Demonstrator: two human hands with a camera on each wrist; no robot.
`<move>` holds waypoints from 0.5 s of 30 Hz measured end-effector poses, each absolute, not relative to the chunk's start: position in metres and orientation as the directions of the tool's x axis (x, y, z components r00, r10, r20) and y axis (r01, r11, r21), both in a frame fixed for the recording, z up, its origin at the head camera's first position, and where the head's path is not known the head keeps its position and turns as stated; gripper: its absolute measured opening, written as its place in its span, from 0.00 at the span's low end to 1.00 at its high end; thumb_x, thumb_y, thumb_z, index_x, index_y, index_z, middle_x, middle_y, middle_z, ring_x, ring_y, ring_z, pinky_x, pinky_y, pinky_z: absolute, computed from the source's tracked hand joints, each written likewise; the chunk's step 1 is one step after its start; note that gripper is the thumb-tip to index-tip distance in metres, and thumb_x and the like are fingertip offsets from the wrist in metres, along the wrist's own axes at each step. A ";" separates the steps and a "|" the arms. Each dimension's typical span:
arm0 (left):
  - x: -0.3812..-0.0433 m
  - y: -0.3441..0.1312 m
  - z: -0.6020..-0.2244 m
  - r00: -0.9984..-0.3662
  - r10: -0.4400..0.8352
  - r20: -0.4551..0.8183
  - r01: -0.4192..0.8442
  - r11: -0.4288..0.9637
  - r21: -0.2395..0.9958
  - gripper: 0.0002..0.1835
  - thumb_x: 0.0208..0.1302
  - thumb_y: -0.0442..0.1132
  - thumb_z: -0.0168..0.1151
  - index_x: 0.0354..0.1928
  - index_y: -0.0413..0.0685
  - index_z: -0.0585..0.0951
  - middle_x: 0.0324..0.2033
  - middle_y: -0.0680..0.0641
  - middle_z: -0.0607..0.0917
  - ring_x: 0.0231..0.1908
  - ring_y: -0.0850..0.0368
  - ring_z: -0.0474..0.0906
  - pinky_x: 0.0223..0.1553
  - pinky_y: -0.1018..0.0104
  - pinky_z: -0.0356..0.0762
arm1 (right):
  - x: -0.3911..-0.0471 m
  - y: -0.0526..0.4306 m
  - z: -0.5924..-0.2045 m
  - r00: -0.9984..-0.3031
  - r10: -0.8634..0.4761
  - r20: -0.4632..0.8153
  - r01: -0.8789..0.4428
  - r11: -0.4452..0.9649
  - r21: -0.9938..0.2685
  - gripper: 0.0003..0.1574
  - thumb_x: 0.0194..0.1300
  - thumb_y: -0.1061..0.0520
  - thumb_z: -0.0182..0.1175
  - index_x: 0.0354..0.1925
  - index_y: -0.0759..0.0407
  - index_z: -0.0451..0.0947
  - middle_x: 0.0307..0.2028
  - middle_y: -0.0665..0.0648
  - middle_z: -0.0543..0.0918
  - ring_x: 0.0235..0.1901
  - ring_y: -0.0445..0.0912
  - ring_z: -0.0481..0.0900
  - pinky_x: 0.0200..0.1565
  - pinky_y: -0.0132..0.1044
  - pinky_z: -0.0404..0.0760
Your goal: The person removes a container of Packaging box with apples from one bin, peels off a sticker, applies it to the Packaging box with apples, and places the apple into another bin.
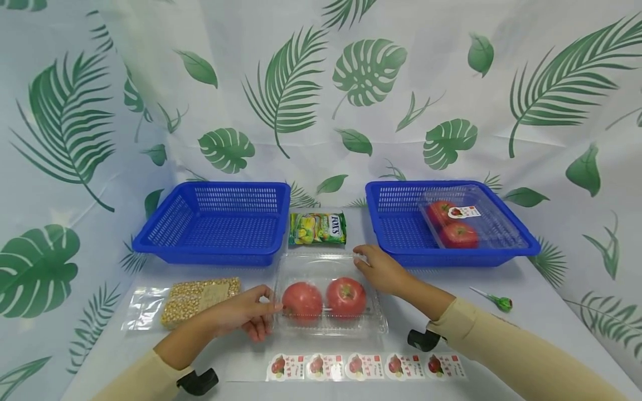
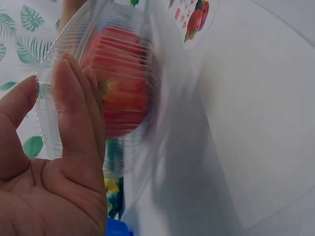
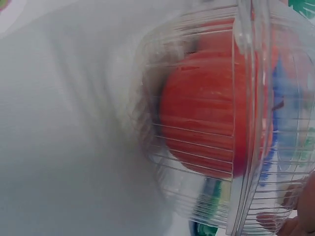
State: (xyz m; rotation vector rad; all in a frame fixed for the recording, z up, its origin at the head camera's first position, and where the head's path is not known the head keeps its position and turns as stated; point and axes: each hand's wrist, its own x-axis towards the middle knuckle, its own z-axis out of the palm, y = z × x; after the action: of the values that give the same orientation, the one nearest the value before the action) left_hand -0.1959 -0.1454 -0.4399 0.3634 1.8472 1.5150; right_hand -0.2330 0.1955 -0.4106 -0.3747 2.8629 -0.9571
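A clear plastic clamshell box (image 1: 328, 326) with two red apples (image 1: 346, 298) inside sits at the middle of the table, its lid down over them. My left hand (image 1: 248, 314) touches the box's left side, with straight fingers and thumb against the ribbed plastic in the left wrist view. At the back right corner, my right hand (image 1: 378, 270) pinches the rim between thumb and fingers. Only fingertips (image 3: 273, 221) of that hand show low in the right wrist view, beside the lid. A strip of fruit stickers (image 1: 355, 367) lies in front of the box.
At the back left stands a blue basket (image 1: 210, 257); another blue basket (image 1: 451, 259) at the back right holds a labelled box of apples (image 1: 458, 235). Between them lies a Fox's candy bag (image 1: 317, 228). A corn kernel bag (image 1: 200, 298) is at left, a lollipop (image 1: 501, 302) at right.
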 end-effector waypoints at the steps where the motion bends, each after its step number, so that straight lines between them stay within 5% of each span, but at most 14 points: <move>1: -0.195 -0.145 -0.440 -0.709 0.617 -0.342 -0.215 0.273 0.938 0.24 0.69 0.49 0.60 0.48 0.37 0.63 0.23 0.39 0.82 0.18 0.54 0.79 0.20 0.65 0.80 | -0.233 0.196 -0.411 -0.965 -0.262 -0.022 -0.195 0.768 -0.610 0.26 0.75 0.53 0.50 0.64 0.66 0.67 0.62 0.66 0.71 0.64 0.60 0.67 0.62 0.59 0.66; 15: -0.193 -0.141 -0.438 -0.692 0.640 -0.333 -0.232 0.240 0.943 0.23 0.69 0.48 0.60 0.48 0.37 0.63 0.25 0.40 0.82 0.20 0.55 0.79 0.21 0.66 0.80 | -0.231 0.199 -0.408 -0.968 -0.241 -0.066 -0.147 0.762 -0.631 0.30 0.74 0.49 0.52 0.66 0.65 0.66 0.63 0.66 0.70 0.61 0.61 0.70 0.57 0.59 0.71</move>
State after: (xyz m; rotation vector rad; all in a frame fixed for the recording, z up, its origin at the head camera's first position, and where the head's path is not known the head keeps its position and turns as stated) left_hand -0.1929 -0.1412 -0.4385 0.3756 1.7961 1.5412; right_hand -0.2312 0.1986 -0.4082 -0.3117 2.8128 -0.9897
